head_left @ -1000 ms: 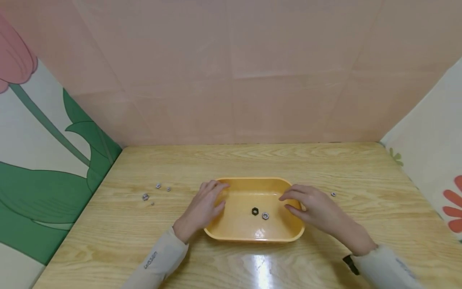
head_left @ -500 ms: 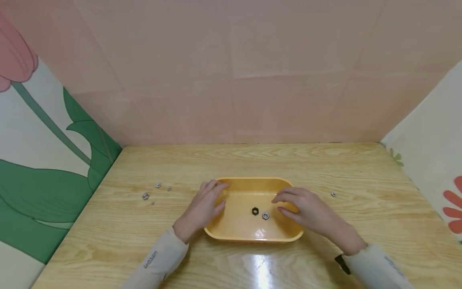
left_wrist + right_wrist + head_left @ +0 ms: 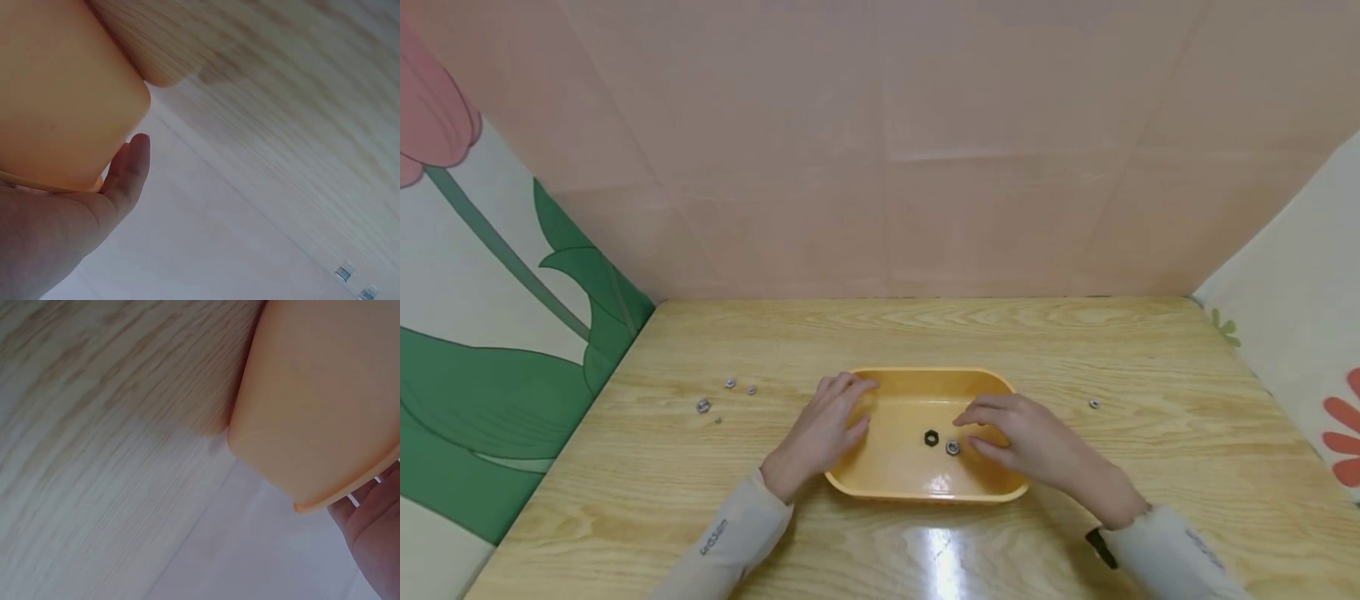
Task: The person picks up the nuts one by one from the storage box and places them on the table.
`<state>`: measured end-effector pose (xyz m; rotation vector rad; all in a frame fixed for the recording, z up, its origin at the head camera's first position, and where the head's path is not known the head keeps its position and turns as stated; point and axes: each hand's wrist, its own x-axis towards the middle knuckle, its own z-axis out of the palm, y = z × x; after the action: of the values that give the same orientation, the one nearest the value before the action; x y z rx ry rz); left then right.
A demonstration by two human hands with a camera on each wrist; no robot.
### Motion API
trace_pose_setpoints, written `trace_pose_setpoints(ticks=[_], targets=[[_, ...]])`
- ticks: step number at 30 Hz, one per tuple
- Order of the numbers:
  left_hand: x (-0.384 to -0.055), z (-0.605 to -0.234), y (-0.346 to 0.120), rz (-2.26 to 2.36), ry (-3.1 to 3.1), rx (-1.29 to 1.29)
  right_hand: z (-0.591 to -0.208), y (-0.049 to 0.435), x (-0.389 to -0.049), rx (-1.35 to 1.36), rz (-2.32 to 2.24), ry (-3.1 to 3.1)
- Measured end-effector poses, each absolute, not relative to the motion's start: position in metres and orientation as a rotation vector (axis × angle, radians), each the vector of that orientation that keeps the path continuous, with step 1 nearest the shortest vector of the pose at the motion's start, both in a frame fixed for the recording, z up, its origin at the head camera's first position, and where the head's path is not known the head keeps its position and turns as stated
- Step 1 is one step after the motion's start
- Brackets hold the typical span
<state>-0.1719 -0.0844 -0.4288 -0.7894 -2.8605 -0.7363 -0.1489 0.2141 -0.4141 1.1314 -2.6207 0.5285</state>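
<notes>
A shallow yellow-orange tray (image 3: 891,487) sits on the table in the head view. Inside it lie a black hex nut (image 3: 931,437) and, just to its right, a silver nut (image 3: 952,447). My left hand (image 3: 822,429) rests at the tray's left rim, thumb and fingers loosely bent over the inside. In the left wrist view that hand (image 3: 69,225) lies along the rim. Over the tray's right part is my right hand (image 3: 1026,437), its thumb and fingers spread apart near the silver nut, with nothing seen between them.
Several small silver nuts (image 3: 703,406) lie on the wooden table (image 3: 752,333) left of the tray. One more small nut (image 3: 1093,404) lies to the right. A pinkish wall (image 3: 880,208) closes off the back, and patterned panels (image 3: 1285,292) stand at the sides.
My right hand has moved left, from the tray's right rim to close beside the silver nut. The left hand, the tray and the nuts have stayed put.
</notes>
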Motion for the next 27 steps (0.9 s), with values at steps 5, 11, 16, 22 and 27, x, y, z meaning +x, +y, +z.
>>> trace_pose_setpoints(ticks=[5, 11, 16, 22, 27], targets=[[-0.172, -0.428, -0.085, -0.736, -2.862, -0.788, -0.415, 0.211, -0.150, 1.164, 0.542, -2.628], [-0.172, -0.428, -0.084, -0.726, -2.864, -0.786, -0.418, 0.207, -0.152, 1.209, 0.567, -2.630], [-0.173, -0.428, -0.083, -0.725, -2.862, -0.786, -0.421, 0.204, -0.154, 1.242, 0.582, -2.637], [-0.172, -0.428, -0.083, -0.720, -2.864, -0.790, -0.424, 0.200, -0.157, 1.284, 0.577, -2.634], [-0.172, -0.428, -0.083, -0.718, -2.859, -0.793, -0.425, 0.197, -0.158, 1.312, 0.562, -2.640]])
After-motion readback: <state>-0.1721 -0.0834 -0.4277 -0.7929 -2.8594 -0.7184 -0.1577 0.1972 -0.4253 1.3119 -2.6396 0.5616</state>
